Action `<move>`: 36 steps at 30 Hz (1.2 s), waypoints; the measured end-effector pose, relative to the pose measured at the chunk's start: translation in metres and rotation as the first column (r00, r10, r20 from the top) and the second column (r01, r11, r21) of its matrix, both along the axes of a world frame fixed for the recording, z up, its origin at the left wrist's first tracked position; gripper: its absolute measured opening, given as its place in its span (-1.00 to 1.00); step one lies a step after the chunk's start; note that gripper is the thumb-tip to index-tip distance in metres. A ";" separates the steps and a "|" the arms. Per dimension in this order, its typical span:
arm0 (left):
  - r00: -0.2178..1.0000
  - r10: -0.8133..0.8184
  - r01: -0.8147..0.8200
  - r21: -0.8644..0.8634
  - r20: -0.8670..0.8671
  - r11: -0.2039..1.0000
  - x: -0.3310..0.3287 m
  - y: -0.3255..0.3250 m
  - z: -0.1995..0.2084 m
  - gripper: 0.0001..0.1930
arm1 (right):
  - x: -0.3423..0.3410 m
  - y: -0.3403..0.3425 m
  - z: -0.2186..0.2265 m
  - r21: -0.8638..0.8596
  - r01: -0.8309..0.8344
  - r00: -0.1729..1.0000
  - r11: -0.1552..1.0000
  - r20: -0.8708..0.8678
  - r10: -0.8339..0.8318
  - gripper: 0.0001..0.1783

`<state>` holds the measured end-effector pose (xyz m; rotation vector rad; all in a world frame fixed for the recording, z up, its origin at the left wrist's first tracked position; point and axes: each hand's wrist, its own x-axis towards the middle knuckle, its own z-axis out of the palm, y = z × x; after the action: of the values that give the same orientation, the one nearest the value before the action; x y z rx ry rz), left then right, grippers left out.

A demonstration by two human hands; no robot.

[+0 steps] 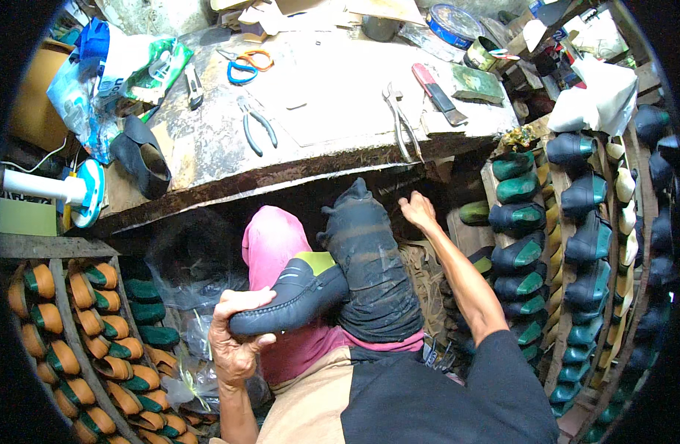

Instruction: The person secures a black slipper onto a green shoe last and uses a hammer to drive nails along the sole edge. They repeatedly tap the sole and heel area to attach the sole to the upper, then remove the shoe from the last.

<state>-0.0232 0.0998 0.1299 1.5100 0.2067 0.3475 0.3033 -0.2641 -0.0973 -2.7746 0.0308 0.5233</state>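
My left hand (240, 337) grips a black loafer (292, 297) by its toe end. The shoe lies sideways over my lap, its yellow-green lining showing at the opening, which faces my right knee. My right arm is stretched forward, and my right hand (420, 211) is below the workbench's front edge, beside that knee. Its fingers are curled; whatever they may hold cannot be made out. Pink cloth (273, 240) covers my left knee, and a dark wrapped cloth (369, 259) covers the right one.
On the workbench (199, 140) lie scissors (244, 68), pliers (257, 127), long pincers (401, 122), a cutter (194, 86) and a red-handled knife (438, 95). A dark shoe (142, 157) stands at its left end. Racks of brown shoes (66, 355) and black shoes (519, 251) flank me.
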 end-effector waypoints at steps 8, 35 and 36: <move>1.000 -0.016 0.016 -0.006 -0.013 1.000 -0.004 -0.002 0.002 -0.36 | 0.094 0.098 -0.126 -0.044 0.019 0.996 0.999 -0.087 -0.023 -0.33; 0.996 -0.072 0.080 -0.150 0.060 0.986 -0.014 0.001 -0.024 -0.39 | -0.183 0.033 0.268 0.780 -0.299 0.943 0.550 0.153 0.295 -0.33; 0.994 -0.073 0.085 -0.155 0.086 0.984 -0.015 0.001 -0.025 -0.41 | -0.189 0.048 0.273 0.820 -0.359 0.922 0.446 0.239 0.303 -0.39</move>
<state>-0.0378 0.1007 0.1051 1.3407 0.1081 0.3194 0.1142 -0.2163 0.1754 -1.7687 -0.6418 0.3843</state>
